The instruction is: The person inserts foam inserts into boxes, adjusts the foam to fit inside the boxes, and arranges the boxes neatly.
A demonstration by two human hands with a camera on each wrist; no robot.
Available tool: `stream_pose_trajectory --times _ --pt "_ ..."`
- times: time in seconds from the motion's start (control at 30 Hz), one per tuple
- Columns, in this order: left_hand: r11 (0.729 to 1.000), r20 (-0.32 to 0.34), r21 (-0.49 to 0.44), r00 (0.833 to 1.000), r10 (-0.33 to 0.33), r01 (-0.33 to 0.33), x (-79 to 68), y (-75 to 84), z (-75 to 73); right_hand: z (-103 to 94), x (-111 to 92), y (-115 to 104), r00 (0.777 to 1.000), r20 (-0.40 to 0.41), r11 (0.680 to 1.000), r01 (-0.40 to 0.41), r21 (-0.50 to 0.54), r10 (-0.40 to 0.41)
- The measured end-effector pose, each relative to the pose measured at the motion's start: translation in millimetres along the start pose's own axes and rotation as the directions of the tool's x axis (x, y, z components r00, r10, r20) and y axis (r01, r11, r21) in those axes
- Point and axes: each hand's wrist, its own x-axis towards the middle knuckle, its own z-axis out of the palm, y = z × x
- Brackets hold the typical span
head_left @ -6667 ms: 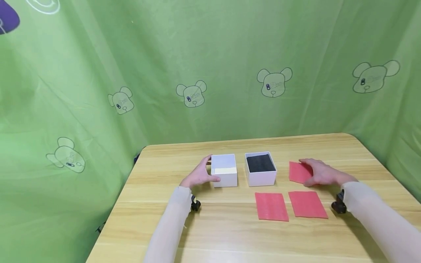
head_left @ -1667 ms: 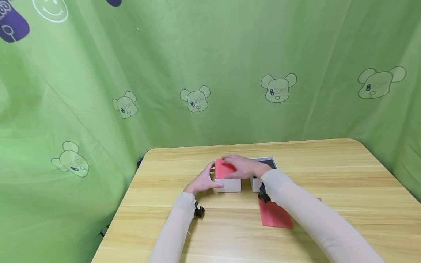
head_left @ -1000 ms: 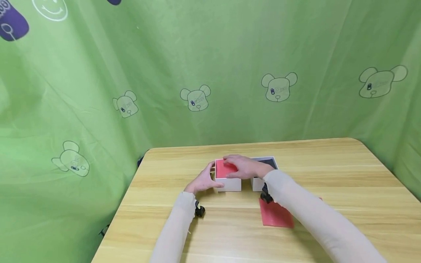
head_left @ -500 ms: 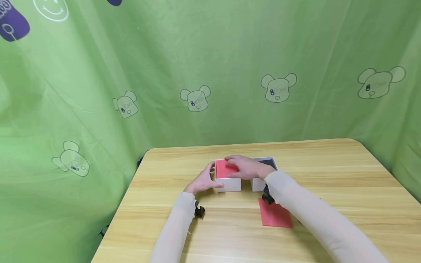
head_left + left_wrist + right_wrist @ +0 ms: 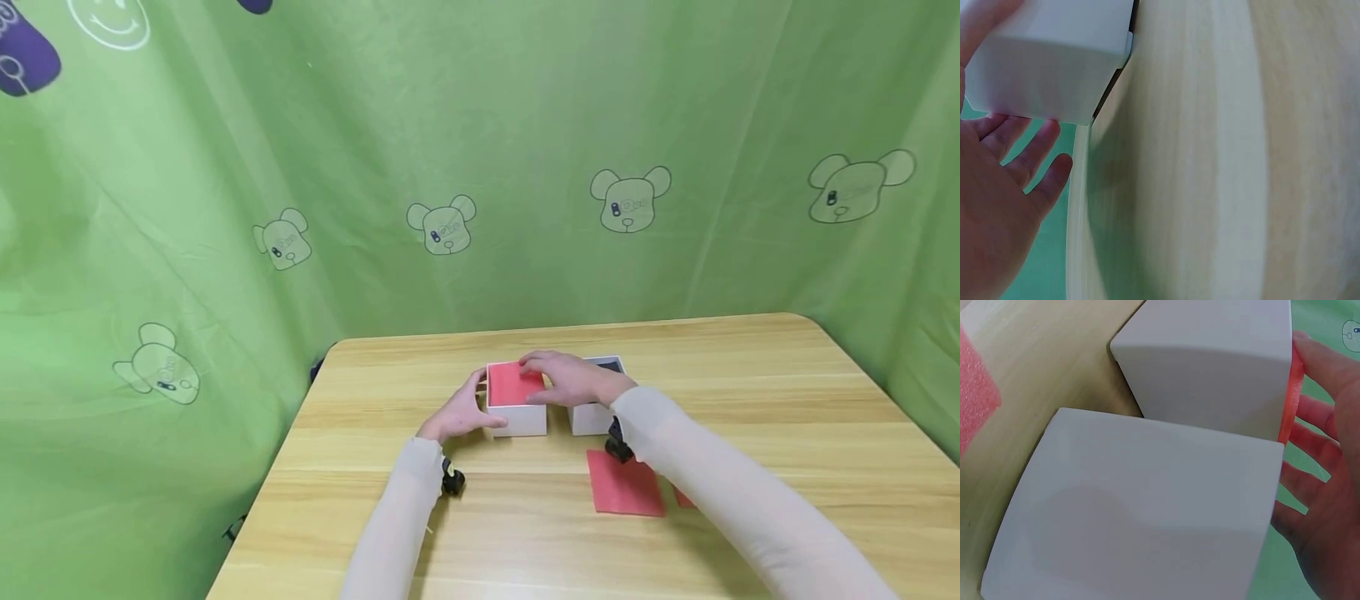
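Two white boxes stand side by side. In the head view my left hand holds the left box, thumb on its front and fingers along its far left side; the left wrist view shows fingertips against the box wall. A red foam-like square sheet lies in that box's mouth. My right hand rests spread on the sheet's right part. In the right wrist view the sheet's red edge stands slightly above the rim, fingers touching it. The right box, with black material inside, is partly hidden by my right wrist.
A red square sheet lies flat on the wooden table in front of the right box. Another red sheet shows only a corner beside my right sleeve. A green curtain hangs behind the table.
Since the oldest frame, a red sheet has gone from the table's right side into the left box. Lately my right hand has slid slightly right across it; my left hand stays put.
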Motion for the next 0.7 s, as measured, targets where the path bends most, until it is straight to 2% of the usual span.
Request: stream_pose_trajectory --times 0.33,0.43,0.57,0.63,0.7 --pt "1.0 0.004 -0.002 1.0 -0.003 0.003 0.2 1.0 -0.6 0.0 3.2 -0.2 1.0 0.014 1.0 0.007 -0.018 -0.007" --pt "1.0 0.017 -0.005 1.0 -0.002 0.002 -3.5 9.5 -2.5 0.4 4.4 -0.2 1.0 0.018 1.0 0.005 -0.021 -0.004" --pt "1.0 0.014 0.001 1.0 -0.005 0.005 -3.4 8.0 -2.5 0.5 3.3 -1.7 1.0 0.019 1.0 0.0 -0.013 0.0" --pt "1.0 0.005 0.011 1.0 -0.004 0.003 -0.1 -0.2 -0.9 -0.2 1.8 -2.4 1.0 0.017 1.0 -0.002 -0.004 0.002" --pt "1.0 0.005 0.012 1.0 -0.003 0.003 -0.3 0.0 -0.8 -0.6 0.6 -0.9 1.0 0.015 1.0 -0.005 0.003 0.005"
